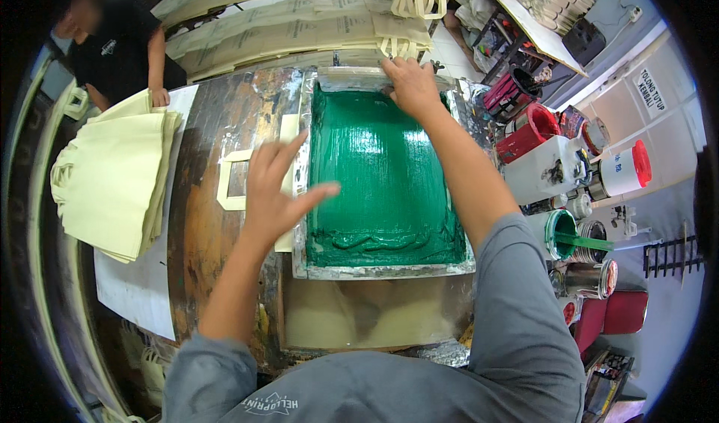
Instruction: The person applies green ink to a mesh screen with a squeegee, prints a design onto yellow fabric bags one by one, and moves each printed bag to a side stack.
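Note:
A screen-printing frame (301, 221) lies in front of me, its mesh coated with wet green ink (378, 168). Thicker ink ridges run along its near end. My right hand (410, 86) reaches to the far end, fingers bent over a pale bar (348, 80) there; whether this is a squeegee or the frame's own edge, I cannot tell. My left hand (278, 191) is beside the frame's left side, fingers spread and thumb over the ink, holding nothing. A cream fabric bag shows mostly hidden under the frame, its handle (225, 181) sticking out to the left.
At the left, a stack of cream bags (112, 176) rests on a white sheet (135, 292); a person (123, 48) touches it. Paint pots, including a green one (558, 234), crowd the right side. Racks of printed bags (299, 29) stand beyond the stained table (202, 251).

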`<state>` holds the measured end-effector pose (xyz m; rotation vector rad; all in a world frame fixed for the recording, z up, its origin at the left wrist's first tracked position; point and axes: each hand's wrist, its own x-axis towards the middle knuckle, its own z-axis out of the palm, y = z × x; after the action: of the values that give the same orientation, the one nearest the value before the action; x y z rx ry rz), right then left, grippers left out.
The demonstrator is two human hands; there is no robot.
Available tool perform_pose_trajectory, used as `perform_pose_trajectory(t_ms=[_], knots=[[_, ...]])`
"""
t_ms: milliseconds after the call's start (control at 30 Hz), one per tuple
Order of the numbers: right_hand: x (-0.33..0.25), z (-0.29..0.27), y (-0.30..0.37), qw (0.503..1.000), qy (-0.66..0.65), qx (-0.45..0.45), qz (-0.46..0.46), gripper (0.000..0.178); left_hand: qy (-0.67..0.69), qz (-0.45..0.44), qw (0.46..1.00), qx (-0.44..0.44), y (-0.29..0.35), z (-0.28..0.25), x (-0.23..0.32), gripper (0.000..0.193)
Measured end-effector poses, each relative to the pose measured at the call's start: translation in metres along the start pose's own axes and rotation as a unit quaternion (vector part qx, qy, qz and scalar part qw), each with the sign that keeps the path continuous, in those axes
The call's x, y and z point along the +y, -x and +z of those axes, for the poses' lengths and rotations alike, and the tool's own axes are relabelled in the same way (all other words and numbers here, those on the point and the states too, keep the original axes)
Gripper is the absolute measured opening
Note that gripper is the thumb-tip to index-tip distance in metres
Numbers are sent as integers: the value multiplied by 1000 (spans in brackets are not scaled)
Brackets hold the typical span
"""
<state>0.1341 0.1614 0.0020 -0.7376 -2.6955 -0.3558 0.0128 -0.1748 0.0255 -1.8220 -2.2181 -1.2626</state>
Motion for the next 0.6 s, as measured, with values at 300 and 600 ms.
perform_pose_trajectory(t_ms=[300, 600], knots=[[22, 12, -11, 994, -78, -41, -64, 55, -253, 65, 959, -113, -195, 110, -72, 67], [39, 4, 24, 1000, -7, 7, 12, 54, -270, 145, 952, 8, -182, 123, -83, 65]])
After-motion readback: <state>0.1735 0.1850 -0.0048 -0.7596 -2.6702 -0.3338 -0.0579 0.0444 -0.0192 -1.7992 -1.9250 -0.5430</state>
